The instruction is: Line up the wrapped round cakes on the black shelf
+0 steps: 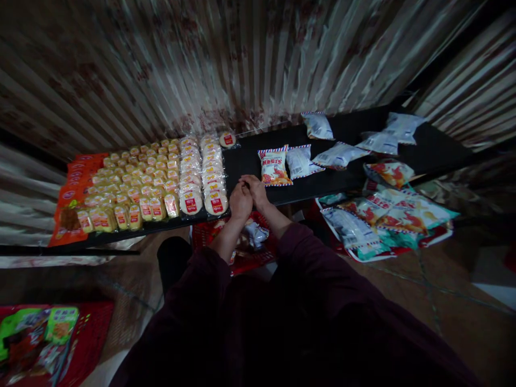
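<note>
My left hand (241, 201) and my right hand (255, 190) are pressed together at the front edge of the black table (242, 161). Both have curled fingers, and anything inside them is hidden. Just left of them, round white cakes in clear wrappers (215, 202) lie in overlapping columns. Beyond these, small yellow wrapped cakes (133, 188) form several rows. To the right of my hands is an upright-facing snack bag (274, 165) with a striped edge. A silver-backed snack bag (300, 161) touches its side.
More snack bags (341, 156) lie scattered toward the right end. An orange package (72, 199) is at the far left. Beneath the table edge are a red basket (201, 242) and a heaped basket of snack bags (393, 257). Another red basket (94, 328) stands lower left. Pleated curtains (242, 64) hang behind.
</note>
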### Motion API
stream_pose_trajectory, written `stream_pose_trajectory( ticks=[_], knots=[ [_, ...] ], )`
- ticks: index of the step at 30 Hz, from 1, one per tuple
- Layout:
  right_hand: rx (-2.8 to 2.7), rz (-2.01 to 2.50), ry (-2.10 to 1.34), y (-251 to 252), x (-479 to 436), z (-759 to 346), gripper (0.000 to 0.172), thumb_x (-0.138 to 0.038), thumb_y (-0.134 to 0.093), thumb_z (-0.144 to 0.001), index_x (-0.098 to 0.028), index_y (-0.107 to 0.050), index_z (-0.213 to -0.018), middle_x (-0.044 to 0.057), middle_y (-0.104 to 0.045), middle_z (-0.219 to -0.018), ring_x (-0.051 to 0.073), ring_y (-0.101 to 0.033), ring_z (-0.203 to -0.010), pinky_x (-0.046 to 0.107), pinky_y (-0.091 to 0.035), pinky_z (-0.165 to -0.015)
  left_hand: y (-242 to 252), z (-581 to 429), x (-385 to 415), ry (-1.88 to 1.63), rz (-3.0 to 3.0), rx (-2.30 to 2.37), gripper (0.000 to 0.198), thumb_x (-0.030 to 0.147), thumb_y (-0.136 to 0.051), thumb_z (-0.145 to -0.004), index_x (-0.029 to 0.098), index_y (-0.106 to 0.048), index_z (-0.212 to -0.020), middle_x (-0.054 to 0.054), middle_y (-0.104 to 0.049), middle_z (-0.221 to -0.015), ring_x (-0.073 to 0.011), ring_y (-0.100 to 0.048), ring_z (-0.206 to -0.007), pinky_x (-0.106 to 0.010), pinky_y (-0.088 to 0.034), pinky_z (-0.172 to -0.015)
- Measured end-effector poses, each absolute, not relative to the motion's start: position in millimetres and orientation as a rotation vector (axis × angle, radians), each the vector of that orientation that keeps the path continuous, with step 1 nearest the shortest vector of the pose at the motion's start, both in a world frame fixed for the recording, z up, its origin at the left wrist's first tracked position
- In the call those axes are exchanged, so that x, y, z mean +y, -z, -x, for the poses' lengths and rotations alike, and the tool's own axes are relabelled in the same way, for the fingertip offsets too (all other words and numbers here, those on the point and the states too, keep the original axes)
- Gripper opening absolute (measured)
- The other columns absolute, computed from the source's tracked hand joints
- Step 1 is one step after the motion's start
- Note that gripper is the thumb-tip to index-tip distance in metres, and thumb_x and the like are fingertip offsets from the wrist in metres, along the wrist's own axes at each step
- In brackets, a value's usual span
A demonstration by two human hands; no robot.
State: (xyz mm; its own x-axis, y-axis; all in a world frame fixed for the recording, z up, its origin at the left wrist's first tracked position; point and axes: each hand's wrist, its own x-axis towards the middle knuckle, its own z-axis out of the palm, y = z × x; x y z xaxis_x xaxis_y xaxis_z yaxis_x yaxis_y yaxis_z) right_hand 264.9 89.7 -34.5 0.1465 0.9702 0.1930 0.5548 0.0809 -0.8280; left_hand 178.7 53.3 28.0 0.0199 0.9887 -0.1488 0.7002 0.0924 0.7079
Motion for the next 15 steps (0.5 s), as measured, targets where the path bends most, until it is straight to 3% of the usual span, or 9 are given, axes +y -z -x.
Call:
stream_pose_trajectory(
  ticks=[15],
  knots=[
    [-1.497, 1.564, -0.558, 24.3, 13.8, -246.7, 0.031, -0.009, -0.049, -0.074, -0.016, -0.068, -0.097, 0.008, -0.068, -0.1, 0.019, -0.061, -0.094, 0.033, -0.048, -0.091, -12.3, -151.9, 4.5, -0.716, -1.745, 1.585, 0.032, 0.015, -0.038, -0.088, 0.017, -0.061, -0.11, -0.004, -0.067, -0.114, -0.0143, -0.059, -0.106, -0.024, -0.042, -0.097]
  ],
)
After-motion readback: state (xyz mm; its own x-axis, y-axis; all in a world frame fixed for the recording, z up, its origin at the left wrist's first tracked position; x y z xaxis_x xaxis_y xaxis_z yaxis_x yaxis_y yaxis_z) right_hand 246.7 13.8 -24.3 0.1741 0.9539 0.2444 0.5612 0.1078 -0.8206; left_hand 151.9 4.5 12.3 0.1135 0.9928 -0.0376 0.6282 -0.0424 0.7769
